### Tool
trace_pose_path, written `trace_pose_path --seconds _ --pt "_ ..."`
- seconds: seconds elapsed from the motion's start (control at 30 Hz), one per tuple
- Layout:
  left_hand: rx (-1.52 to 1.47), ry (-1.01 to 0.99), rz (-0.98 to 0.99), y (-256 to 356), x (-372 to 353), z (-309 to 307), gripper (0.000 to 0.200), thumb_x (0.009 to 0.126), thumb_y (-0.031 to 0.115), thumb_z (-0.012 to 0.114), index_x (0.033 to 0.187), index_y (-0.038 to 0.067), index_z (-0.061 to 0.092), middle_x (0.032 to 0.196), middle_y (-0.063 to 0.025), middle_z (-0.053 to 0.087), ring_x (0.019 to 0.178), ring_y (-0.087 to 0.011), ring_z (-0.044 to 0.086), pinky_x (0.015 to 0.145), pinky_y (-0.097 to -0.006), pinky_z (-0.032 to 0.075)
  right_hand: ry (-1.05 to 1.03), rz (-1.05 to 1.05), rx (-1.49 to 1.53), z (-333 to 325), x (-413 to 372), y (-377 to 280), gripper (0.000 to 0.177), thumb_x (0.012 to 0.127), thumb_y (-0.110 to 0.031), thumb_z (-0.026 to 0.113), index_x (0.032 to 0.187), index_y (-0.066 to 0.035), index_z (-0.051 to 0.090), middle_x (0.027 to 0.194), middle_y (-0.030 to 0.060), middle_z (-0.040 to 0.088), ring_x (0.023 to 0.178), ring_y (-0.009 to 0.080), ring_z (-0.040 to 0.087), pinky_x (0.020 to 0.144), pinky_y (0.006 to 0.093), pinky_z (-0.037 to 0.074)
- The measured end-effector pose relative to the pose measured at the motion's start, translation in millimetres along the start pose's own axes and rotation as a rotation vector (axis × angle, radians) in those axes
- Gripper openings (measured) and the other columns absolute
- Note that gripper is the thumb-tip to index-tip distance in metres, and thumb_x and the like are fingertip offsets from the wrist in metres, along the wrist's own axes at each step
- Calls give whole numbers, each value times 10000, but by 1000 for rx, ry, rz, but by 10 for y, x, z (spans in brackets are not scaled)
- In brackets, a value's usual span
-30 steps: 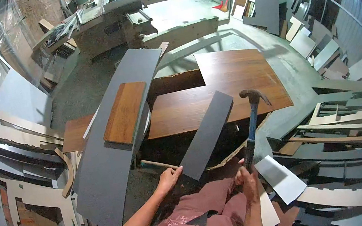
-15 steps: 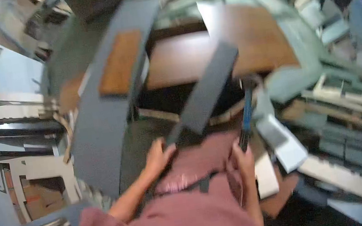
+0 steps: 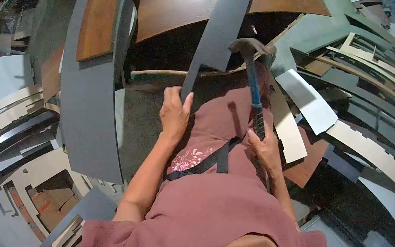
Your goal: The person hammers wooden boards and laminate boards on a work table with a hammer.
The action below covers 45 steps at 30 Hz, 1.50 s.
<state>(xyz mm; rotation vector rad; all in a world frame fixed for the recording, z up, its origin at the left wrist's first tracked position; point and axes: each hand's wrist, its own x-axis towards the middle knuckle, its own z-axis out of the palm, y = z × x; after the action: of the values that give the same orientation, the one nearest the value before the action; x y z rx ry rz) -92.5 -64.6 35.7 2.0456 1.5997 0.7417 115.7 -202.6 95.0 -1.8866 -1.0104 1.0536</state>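
My left hand (image 3: pixel 175 112) grips the narrow lower end of a long dark grey board (image 3: pixel 226 26). This board slants up to the right, has a step cut into its lower side, and crosses in front of a brown wood panel. In my right hand (image 3: pixel 266 150) is a claw hammer (image 3: pixel 253 82), held by the dark, wrapped lower part of its handle. Blue wrapping covers the upper handle, and the metal head points up and away from me, just right of the board. Fingers of both hands are closed around what they hold.
The large brown wood panel (image 3: pixel 166 9) lies ahead. At left stands a long grey panel (image 3: pixel 87 113) with a smaller brown board (image 3: pixel 100 23) against it. Several cut offcuts are heaped at right, among them a white board (image 3: pixel 308 100); cut-out frames (image 3: pixel 37 171) lie at left.
The surroundings have shifted upward in the view. My left hand and the grey board appear higher, while the right hand has risen slightly. The hammer now appears more upright and sharper.
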Motion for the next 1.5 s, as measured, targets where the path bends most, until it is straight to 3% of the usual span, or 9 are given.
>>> trace_pose_path --seconds 0.1,0.5,0.6,0.8,0.97,1.0,1.07,1.2,1.5 --pt "-15 10 1 29 192 95 296 836 242 608 1003 32 483 962 -163 498 861 -370 556 705 -436 466 -39 77 -139 66 -25 145 367 856 -309 585 1020 16 543 832 195 623 748 324 605 674 382 456" --pt "-42 -36 -36 64 241 84 318 842 249 608 1016 11 491 972 -174 510 889 -375 540 742 -422 448 -115 176 -94 139 149 -81 311 861 -298 559 1000 -21 526 745 183 599 680 343 592 621 403 443" --pt "-41 -25 -22 55 240 89 311 839 242 612 1013 14 491 963 -176 508 886 -378 539 732 -429 449 -91 64 -114 196 229 -286 314 857 -309 564 1005 -34 528 741 183 598 682 343 597 617 401 447" --pt "-53 -30 -19 98 231 62 305 830 242 616 989 18 483 954 -182 496 879 -391 536 719 -445 447 -166 85 -121 321 305 -181 389 838 -359 573 1082 -58 534 761 189 611 752 348 618 670 403 456" --pt "-70 -56 -65 91 242 -10 381 822 271 632 1058 7 491 1019 -195 511 931 -382 534 786 -426 444 -240 70 -176 256 614 -784 418 851 -344 556 1149 -57 496 841 216 620 811 376 610 702 419 456" --pt "-72 -31 -60 85 221 -40 381 822 271 632 1058 7 491 1019 -195 511 931 -382 534 786 -426 444 -240 45 -182 304 713 -891 418 851 -344 556 1149 -57 496 841 216 620 811 376 610 702 419 456" --pt "-158 -98 -118 121 174 -123 461 809 313 642 1115 6 483 1084 -202 513 990 -374 533 829 -422 439 -75 -312 -159 441 925 -1100 462 869 -312 526 1228 -40 420 941 251 605 892 402 592 759 442 449" --pt "-149 -179 -176 -27 1 -173 611 794 367 640 1225 7 399 1141 -235 493 1067 -407 492 884 -443 417 -84 -341 -234 871 1673 -1278 504 880 -273 499 1280 -4 352 1074 281 552 966 444 547 832 477 431" --pt "-14 -426 -335 31 -195 -346 640 784 327 642 1258 7 354 1113 -279 552 1007 -422 554 847 -466 448 59 -339 -415 1996 2377 -1172 585 878 -200 483 1357 -5 210 1090 278 472 945 444 531 750 548 440"
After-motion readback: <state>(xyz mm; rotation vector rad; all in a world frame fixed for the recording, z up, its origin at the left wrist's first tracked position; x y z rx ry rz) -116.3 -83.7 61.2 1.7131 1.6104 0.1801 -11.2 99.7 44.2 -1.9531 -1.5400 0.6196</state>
